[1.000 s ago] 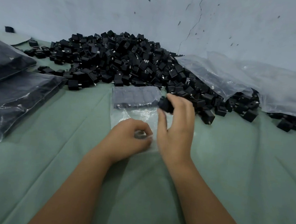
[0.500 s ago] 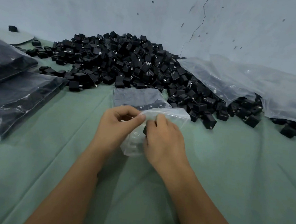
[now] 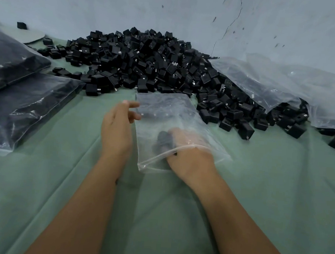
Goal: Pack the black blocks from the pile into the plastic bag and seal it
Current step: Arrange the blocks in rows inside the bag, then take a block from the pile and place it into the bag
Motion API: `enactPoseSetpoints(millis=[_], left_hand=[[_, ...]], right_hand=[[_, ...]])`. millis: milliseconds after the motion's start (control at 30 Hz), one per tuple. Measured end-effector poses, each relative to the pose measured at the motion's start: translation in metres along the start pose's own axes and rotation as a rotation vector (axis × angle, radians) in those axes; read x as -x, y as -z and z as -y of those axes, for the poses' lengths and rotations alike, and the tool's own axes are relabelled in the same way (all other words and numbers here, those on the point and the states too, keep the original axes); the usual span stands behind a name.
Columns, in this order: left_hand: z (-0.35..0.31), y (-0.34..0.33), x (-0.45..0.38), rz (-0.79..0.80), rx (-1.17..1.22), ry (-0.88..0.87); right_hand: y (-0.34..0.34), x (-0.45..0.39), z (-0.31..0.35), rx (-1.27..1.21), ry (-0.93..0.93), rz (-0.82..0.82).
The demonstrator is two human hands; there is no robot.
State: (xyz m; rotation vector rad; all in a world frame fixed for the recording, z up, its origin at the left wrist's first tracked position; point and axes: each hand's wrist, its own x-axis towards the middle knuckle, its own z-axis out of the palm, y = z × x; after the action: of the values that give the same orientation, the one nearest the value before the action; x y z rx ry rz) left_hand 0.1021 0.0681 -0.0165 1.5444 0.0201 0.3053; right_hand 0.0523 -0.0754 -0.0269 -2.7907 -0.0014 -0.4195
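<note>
Right hand (image 3: pixel 188 158) reaches inside the one plastic bag (image 3: pixel 163 110), its grip closed round a single black block (image 3: pixel 163 137). Left hand (image 3: pixel 117 127) hovers released just left. Pile (image 3: pixel 147 66) lies far on the bench (image 3: pixel 267 183). No readable writing.

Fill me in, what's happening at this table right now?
A person is packing black blocks into a clear plastic bag on the green cloth. The right hand is inside the bag's open mouth, holding a black block. The left hand hovers open beside the bag. The pile lies behind; the bag isn't sealed.
</note>
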Motion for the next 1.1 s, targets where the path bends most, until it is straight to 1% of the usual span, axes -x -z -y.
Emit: enactPoseSetpoints(millis=[33,100,167,233,300,400,500,600,633,733,900,1033,1100], left_hand=[[0.003,0.002,-0.003,-0.062,-0.061,0.038],[0.009,0.005,-0.008,-0.099,-0.218,0.066],[0.013,0.007,-0.008,-0.071,-0.358,0.056],[0.013,0.006,-0.005,-0.013,-0.444,0.043],[0.012,0.004,-0.001,0.031,-0.515,0.017],[0.009,0.004,0.003,0.03,-0.599,-0.03],[0.008,0.006,0.003,0.019,-0.622,0.014],[0.009,0.006,-0.001,0.103,-0.658,0.037],[0.01,0.006,-0.002,0.134,-0.665,0.042],[0.012,0.005,-0.003,0.154,-0.636,0.079],[0.009,0.006,-0.004,0.119,-0.62,0.077],[0.007,0.007,0.0,0.156,-0.6,0.039],[0.007,0.007,0.0,0.153,-0.593,0.039]], right_hand=[[-0.001,-0.002,0.002,-0.038,-0.029,0.013],[-0.001,-0.004,0.003,-0.137,-0.07,0.028],[0.0,0.0,0.001,-0.205,-0.059,0.008],[0.003,0.007,-0.002,-0.269,-0.074,0.005],[0.006,0.01,-0.006,-0.321,-0.137,0.046],[0.01,0.01,-0.003,-0.356,-0.187,0.104],[0.006,0.009,0.0,-0.279,-0.154,0.218],[0.004,0.005,0.007,-0.29,-0.14,0.319],[0.004,0.002,0.01,-0.305,-0.115,0.326],[0.001,-0.01,0.016,-0.336,-0.011,0.278],[-0.01,-0.026,0.014,-0.371,0.002,0.275],[-0.018,-0.037,0.02,-0.294,0.027,0.243],[-0.02,-0.038,0.022,-0.166,0.107,0.203]])
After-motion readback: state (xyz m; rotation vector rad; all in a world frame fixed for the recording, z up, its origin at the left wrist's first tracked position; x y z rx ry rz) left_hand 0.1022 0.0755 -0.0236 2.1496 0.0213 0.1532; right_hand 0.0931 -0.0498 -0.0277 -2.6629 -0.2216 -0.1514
